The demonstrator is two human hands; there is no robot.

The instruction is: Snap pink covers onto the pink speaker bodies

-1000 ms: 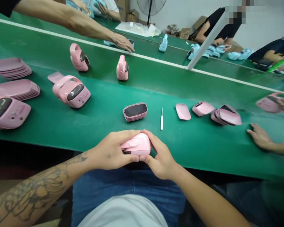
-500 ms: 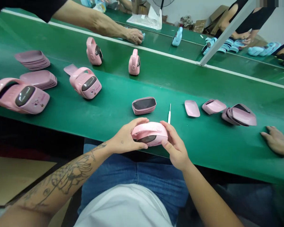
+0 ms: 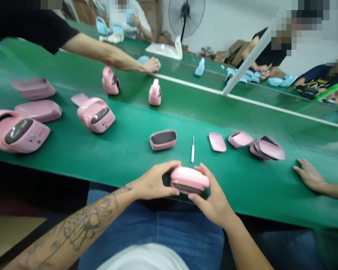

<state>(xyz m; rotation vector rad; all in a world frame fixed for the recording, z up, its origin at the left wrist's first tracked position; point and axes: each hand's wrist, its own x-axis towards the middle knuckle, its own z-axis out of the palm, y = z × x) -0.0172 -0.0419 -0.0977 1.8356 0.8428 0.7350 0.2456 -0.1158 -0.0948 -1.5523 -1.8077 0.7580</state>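
A pink device with a carrying handle and a dark window is held between my two hands above the table's front edge, its handle side turned up. My left hand curves round its left end, thumb in front and fingers behind. Round the right end, my right hand grips with thumb low and fingers at the back. Just beyond the device lies a thin screwdriver with a white handle. Left of it sits a stack of pink rounded panels, the top one dark inside.
Pink panels and stacked ones lie to the right, near another person's hand. More pink devices and panel stacks stand left. Another person's arm reaches across the back. A white post rises behind.
The view has tilted up, showing more of the far side. The device has been turned in my hands, so less of its window and front shows.
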